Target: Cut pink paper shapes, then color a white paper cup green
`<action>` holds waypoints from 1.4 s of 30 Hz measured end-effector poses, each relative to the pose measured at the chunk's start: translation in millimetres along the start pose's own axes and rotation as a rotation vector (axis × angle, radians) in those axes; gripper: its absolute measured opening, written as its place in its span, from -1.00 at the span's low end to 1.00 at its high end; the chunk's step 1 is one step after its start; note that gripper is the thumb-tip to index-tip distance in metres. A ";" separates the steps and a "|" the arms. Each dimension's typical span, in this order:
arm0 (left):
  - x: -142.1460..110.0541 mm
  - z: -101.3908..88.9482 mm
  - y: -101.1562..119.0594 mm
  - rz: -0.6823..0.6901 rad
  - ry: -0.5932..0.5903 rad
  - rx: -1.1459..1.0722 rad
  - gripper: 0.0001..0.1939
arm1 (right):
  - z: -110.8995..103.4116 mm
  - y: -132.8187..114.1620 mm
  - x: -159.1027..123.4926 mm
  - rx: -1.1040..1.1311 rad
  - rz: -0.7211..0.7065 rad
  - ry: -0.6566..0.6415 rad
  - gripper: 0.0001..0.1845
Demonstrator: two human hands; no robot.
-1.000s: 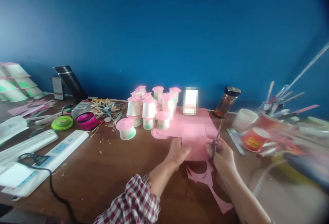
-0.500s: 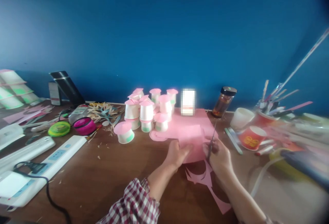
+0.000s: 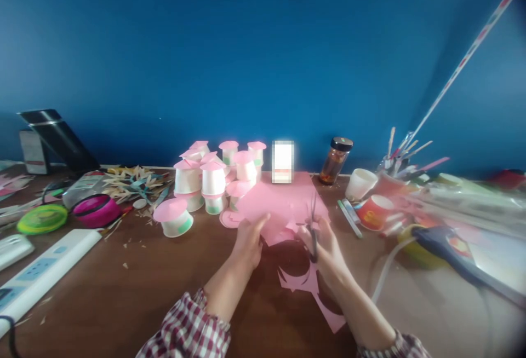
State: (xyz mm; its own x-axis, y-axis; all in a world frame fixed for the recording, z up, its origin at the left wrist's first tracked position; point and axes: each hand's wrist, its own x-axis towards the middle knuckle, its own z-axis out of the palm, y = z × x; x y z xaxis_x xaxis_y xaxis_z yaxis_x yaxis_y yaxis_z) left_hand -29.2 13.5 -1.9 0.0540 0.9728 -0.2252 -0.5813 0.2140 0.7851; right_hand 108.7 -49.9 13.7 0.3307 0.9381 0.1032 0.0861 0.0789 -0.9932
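Observation:
My left hand point(image 3: 247, 242) is closed on a piece of pink paper point(image 3: 263, 207), with the thumb lying on top. A pair of dark scissors point(image 3: 314, 232) is in my right hand point(image 3: 327, 246), blades pointing up and away beside the paper's right side. Whether the blades touch the paper I cannot make out. A larger pink sheet point(image 3: 302, 182) lies flat on the table behind. Below my hands are curved pink paper scraps point(image 3: 302, 281). To the left stand several white paper cups point(image 3: 213, 183) topped with pink paper caps, some stacked.
A glowing, pixelated device point(image 3: 282, 161) stands at the wall. Right are a dark-lidded jar point(image 3: 336, 161), a white cup point(image 3: 360, 184), a red cup point(image 3: 376, 213) and a blue-handled tool point(image 3: 452, 248) with a cable. Left are a power strip point(image 3: 45, 265), a magenta tape roll point(image 3: 96, 210) and a black flask point(image 3: 61, 139).
The view has turned right, so everything sits further left. The held paper has been turned and now spreads up and left from my left hand. The scissors stay in my right hand.

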 end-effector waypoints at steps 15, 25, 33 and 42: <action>2.2 3.1 0.3 0.075 0.125 -0.156 -0.63 | -6.1 16.9 2.0 -0.293 -0.077 -0.358 -0.68; -1.2 4.9 -7.7 -0.008 0.112 -0.182 -0.71 | 1.6 15.2 -0.8 -0.201 -0.027 -0.403 -0.68; -9.2 7.6 -17.2 -0.043 0.041 -0.132 -0.66 | 0.4 22.3 1.5 -0.189 -0.058 -0.390 -0.71; -11.2 9.7 -14.4 -0.030 0.040 -0.170 -0.64 | 0.6 20.3 2.1 -0.221 -0.019 -0.377 -0.66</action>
State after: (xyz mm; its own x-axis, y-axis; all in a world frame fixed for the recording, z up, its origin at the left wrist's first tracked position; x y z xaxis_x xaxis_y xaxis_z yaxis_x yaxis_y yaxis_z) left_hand -13.6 0.4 -5.1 0.0430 0.9611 -0.2729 -0.7087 0.2219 0.6697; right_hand 110.6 -46.2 -6.3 -0.0354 0.9979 0.0538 0.3018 0.0620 -0.9513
